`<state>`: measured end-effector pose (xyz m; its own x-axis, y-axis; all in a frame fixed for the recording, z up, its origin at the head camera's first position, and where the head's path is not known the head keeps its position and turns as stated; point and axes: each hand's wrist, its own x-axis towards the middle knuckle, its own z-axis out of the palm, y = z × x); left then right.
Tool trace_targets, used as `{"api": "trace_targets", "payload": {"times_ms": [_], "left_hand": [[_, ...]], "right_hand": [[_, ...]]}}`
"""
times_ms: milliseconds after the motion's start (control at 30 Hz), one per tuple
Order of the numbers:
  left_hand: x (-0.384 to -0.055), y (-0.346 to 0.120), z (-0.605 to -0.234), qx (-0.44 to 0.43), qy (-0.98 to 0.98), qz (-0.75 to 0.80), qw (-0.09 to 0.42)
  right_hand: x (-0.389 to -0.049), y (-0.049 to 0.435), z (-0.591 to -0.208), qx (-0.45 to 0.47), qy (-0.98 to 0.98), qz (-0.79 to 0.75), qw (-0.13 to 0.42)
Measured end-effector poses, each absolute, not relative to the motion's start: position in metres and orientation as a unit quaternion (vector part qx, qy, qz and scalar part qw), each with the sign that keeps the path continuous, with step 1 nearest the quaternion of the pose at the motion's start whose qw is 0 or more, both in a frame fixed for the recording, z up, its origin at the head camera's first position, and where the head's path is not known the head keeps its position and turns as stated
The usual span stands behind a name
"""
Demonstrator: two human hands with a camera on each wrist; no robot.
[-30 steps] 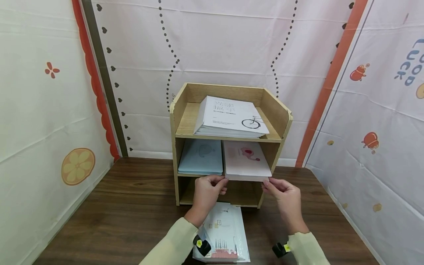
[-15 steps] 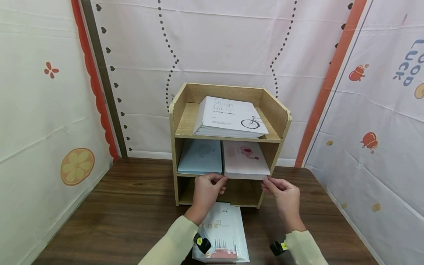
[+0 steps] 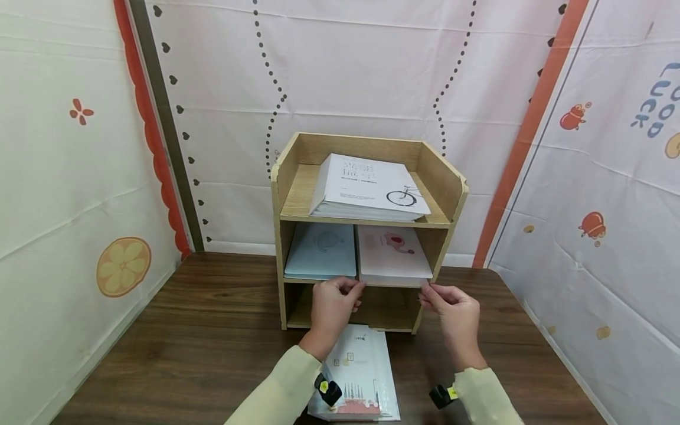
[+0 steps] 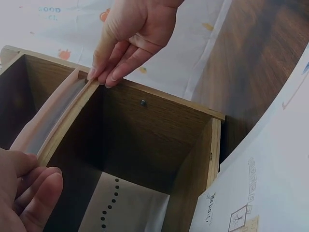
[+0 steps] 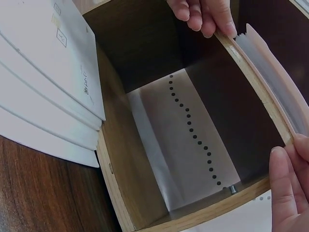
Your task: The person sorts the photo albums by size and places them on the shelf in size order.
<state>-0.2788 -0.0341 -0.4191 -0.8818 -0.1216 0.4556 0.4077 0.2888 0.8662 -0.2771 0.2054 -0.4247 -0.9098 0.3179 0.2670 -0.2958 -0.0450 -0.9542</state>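
A pink notebook [image 3: 395, 255] with an elephant picture lies on the middle level of a wooden shelf [image 3: 298, 192], its front edge near the board's edge. My left hand [image 3: 330, 313] pinches at its left front corner, thumb and index finger close together. At the right front corner my right hand [image 3: 454, 313] does the same. In the left wrist view the left thumb meets the notebook edge [image 4: 54, 116], the other fingers curling under the board. Whether this is one notebook or several stacked ones is unclear. A blue notebook [image 3: 321, 252] lies beside it.
White books [image 3: 372, 189] with a bicycle cover lie stacked on the top level. Below my hands, a pile of pale books [image 3: 353, 369] stands on the dark wood table [image 3: 223, 342], in front of the bottom compartment. Printed cloth [image 3: 361, 71] hangs behind and at both sides.
The pink notebook has slid slightly back into the shelf, so less of it sticks out in front. Both hands have followed it a little and keep their places at its corners.
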Motion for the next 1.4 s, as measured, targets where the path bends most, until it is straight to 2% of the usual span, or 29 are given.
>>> {"api": "trace_targets", "payload": {"times_ms": [433, 867, 1100, 1400], "left_hand": [[-0.279, -0.033, -0.420, -0.086, -0.777, -0.570, 0.253], [-0.273, -0.038, -0.421, -0.108, -0.757, -0.603, 0.228], [-0.266, -0.042, -0.422, -0.101, -0.759, -0.609, 0.207], [-0.255, -0.055, -0.425, -0.107, -0.802, -0.539, 0.234]], "right_hand": [[-0.277, 0.201, -0.422, -0.007, -0.664, 0.715, 0.219], [-0.272, 0.199, -0.425, -0.002, -0.670, 0.712, 0.209], [-0.269, 0.197, -0.425, -0.015, -0.710, 0.682, 0.175], [-0.258, 0.192, -0.422, -0.021, -0.747, 0.655, 0.112]]}}
